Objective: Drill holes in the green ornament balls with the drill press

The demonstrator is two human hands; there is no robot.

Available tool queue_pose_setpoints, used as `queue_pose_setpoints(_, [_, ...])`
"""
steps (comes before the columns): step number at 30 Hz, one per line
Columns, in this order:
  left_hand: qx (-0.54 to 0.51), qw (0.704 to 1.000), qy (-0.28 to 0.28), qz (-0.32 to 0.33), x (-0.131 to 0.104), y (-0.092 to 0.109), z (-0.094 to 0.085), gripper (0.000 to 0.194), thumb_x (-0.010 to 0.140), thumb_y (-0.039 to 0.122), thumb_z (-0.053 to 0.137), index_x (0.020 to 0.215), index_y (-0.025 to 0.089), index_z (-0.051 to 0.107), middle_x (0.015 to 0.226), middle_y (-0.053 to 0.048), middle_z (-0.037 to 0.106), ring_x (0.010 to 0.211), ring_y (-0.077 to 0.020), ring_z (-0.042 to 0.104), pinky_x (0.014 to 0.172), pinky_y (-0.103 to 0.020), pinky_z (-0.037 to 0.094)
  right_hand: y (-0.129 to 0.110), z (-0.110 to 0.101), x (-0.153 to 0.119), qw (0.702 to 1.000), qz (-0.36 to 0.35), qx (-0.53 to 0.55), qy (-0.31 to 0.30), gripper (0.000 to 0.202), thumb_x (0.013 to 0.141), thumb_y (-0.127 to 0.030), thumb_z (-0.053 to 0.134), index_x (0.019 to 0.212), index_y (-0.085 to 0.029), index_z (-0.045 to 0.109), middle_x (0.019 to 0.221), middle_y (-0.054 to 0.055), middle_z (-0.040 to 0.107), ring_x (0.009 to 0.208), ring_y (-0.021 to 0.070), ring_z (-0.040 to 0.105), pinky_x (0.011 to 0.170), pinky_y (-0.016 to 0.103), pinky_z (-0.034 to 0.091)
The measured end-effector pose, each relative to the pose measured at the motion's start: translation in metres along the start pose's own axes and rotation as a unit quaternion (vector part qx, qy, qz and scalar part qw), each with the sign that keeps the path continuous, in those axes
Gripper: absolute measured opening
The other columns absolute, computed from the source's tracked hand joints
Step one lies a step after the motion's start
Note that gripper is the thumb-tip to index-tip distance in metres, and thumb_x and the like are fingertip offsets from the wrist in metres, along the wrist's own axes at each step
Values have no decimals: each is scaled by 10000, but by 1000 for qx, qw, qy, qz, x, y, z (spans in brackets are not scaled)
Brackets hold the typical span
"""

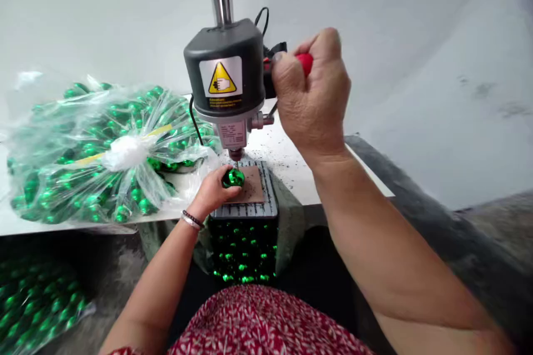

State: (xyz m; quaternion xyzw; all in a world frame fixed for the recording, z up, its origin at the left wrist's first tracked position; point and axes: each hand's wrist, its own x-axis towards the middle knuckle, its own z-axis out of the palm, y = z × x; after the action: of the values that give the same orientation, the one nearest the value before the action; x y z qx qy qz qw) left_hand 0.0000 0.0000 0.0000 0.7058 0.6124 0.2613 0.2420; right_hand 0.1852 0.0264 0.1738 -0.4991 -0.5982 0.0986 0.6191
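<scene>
Between the thumb and fingers of my left hand (216,188) is a shiny green ball (235,177), held on a brown board (252,186) on the drill press's grooved metal base (245,210). Right above the ball is the chuck (236,154) of the drill press (225,75); I cannot tell whether the bit touches the ball. My right hand (318,94) is wrapped round the red grip of the lever (306,64), raised to the right of the machine's head.
A tied clear plastic bag of green balls (125,152) lies on the white table (300,177) at the left. More green balls (244,255) sit below the base. Another bag of them (37,305) is on the floor, lower left. Dark shavings lie around the base.
</scene>
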Motion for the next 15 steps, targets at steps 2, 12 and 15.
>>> queue_pose_setpoints(2, [-6,1000,-3,27,4,1,2,605,714,212,794,1302,138,676,1279,-130,727,1157,-285,678,1066,-442,526,1,-1,0,1000,-14,-2,1,293,902,-275,583,803,-230,311,673,-87,330,637,60,309,687,227,296])
queue_pose_setpoints(12, [-177,983,-40,-39,10,-4,13,696,664,235,839,1333,137,676,1165,-59,767,1091,-254,696,1031,-371,530,1,-1,1,1000,-8,-13,2,296,918,-265,601,798,-221,334,685,-80,337,643,55,324,698,233,318])
queue_pose_setpoints(15, [-187,981,-31,-41,9,-6,15,717,662,247,841,1347,126,666,1149,-66,766,1075,-251,693,1010,-362,530,7,-1,-3,999,-46,-21,3,238,936,-284,568,832,-207,368,726,-70,380,667,42,370,707,221,337])
